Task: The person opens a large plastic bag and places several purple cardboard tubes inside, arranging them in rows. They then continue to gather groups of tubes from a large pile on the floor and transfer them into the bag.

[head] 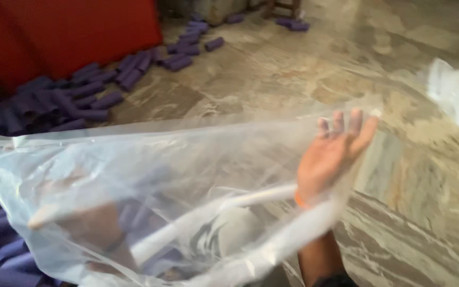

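bag: clear plastic, stretched wide across lower frame above marble floor | right hand: inside bag, palm open, fingers spread against film | left hand: blurred behind film, grip unclear | purple tubes: heaped left by red cloth

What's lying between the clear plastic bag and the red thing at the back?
In the head view, a heap of purple tubes lies on the marbled floor between the clear plastic bag and the red sheet.

Thin, glossy, see-through plastic bag around the fingers; polished marbled stone floor beyond the fingertips; matt purple tubes.
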